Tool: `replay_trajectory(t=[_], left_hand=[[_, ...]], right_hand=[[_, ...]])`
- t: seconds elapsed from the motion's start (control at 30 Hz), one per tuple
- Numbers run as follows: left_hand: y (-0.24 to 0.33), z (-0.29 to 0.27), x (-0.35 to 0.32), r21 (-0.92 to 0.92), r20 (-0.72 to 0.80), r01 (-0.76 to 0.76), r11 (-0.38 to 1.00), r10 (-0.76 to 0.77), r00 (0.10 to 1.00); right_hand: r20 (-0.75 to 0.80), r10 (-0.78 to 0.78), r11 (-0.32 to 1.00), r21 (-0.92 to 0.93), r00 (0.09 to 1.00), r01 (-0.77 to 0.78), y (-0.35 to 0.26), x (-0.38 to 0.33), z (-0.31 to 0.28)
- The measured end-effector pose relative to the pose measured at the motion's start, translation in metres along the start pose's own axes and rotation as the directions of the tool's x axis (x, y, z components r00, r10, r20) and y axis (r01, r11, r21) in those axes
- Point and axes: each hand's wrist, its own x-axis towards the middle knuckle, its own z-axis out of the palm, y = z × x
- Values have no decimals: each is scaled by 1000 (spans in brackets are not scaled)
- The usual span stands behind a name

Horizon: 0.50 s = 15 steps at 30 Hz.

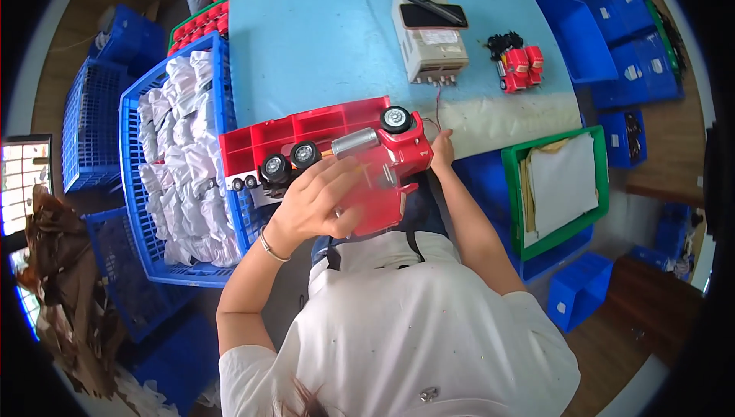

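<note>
Both-hand grip, red toy truck (375, 168) sideways, cab prob. right.

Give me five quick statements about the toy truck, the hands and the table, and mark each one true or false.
1. The left hand grips the red toy truck. True.
2. The truck stands on its wheels. False: it lies on its side, wheels facing up toward the camera.
3. The right hand is at the truck's cab end. True.
4. A black phone lies on the white box on the table. True.
5. The green bin holds wheels. False: it holds flat pale sheets.
</note>
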Motion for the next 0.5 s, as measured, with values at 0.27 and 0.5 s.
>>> replay_trajectory(t=[0.27, 0.5], left_hand=[[-1, -2, -26, -135, -213, 182, 974, -208, 955], [2, 38, 2, -856, 515, 163, -490, -830, 215]], right_hand=[[502, -169, 941, 338, 848, -13, 78, 28, -101], [488, -658, 39, 782, 573, -622, -58, -78, -266]])
